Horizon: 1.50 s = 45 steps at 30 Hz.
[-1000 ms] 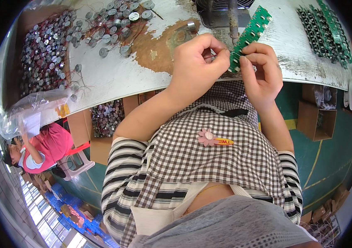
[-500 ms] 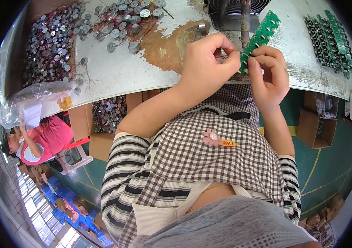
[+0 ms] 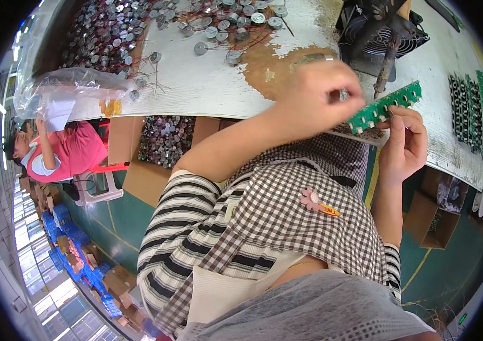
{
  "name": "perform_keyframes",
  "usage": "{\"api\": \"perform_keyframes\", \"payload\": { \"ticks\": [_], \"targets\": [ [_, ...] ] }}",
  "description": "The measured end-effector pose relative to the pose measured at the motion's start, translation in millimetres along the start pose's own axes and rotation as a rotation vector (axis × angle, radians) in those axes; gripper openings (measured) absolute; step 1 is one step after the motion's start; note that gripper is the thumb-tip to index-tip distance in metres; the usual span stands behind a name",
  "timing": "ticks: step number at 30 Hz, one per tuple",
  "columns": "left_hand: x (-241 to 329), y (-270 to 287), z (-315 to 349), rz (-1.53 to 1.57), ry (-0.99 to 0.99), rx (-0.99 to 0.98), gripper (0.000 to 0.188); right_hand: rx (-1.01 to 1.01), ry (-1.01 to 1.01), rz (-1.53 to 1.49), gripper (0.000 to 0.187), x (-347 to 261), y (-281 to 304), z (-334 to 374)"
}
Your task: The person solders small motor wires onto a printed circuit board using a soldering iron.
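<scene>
My right hand [image 3: 403, 145] grips the lower edge of a long green circuit board strip [image 3: 386, 105] and holds it tilted above the front edge of the worn white table [image 3: 207, 85]. My left hand [image 3: 315, 99] hovers just left of the board's near end. Its thumb and fingers are pinched together on what looks like a small grey part [image 3: 342, 95], which is mostly hidden by the fingers. A ring shows on one finger of that hand.
Round metal discs with thin wires [image 3: 218, 23] lie scattered at the back, beside a denser pile [image 3: 99, 34] and a clear plastic bag [image 3: 65, 94]. A black fan [image 3: 383, 28] and rows of green boards [image 3: 474, 113] stand right. Below sit a box of discs [image 3: 164, 139] and a person in pink [image 3: 62, 150].
My left hand has lifted off the board's end and drawn slightly left with its fingers pinched. The right hand still holds the board, now tilted flatter.
</scene>
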<state>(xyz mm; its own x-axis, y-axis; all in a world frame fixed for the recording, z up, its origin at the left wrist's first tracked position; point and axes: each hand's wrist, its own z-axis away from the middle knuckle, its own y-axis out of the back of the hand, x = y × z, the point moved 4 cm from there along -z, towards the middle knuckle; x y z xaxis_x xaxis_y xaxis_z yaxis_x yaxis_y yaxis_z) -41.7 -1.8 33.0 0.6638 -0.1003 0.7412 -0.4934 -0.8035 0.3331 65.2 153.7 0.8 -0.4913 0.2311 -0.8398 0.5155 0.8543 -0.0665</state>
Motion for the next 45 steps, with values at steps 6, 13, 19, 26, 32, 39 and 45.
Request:
{"api": "perform_keyframes", "payload": {
  "ticks": [6, 13, 19, 26, 32, 39, 45],
  "targets": [
    [-18.9, 101.0, 20.4, -0.854, 0.075, 0.339, 0.020, 0.006, -0.066, 0.025, 0.003, 10.5, 2.0, 5.1],
    [-42.6, 123.9, 56.0, -0.901, 0.420, 0.143, 0.029, 0.008, -0.067, 0.016, 0.001, 12.3, -2.3, 1.7],
    [-22.5, 120.8, 63.7, -0.871, 0.562, 0.088, 0.025, 0.010, -0.061, 0.019, 0.002, 14.6, -0.9, 4.9],
    [-35.3, 125.9, 79.6, -1.229, 0.064, 0.112, 0.014, -0.004, -0.059, 0.034, 0.003, 11.6, -2.4, 5.9],
    [-20.7, 106.2, 60.1, -0.323, 0.435, 0.364, 0.011, -0.066, -0.046, 0.017, 0.006, 14.1, -0.2, 6.0],
    [-18.9, 27.2, 44.0, 0.462, 0.712, -0.048, 0.013, -0.103, 0.070, 0.230, 0.006, 5.7, -7.2, -2.5],
    [-16.7, -1.7, 25.3, 0.511, 0.797, 0.038, 0.015, -0.124, 0.163, 0.338, 0.009, -2.6, -9.8, -5.5]
  ]
}}
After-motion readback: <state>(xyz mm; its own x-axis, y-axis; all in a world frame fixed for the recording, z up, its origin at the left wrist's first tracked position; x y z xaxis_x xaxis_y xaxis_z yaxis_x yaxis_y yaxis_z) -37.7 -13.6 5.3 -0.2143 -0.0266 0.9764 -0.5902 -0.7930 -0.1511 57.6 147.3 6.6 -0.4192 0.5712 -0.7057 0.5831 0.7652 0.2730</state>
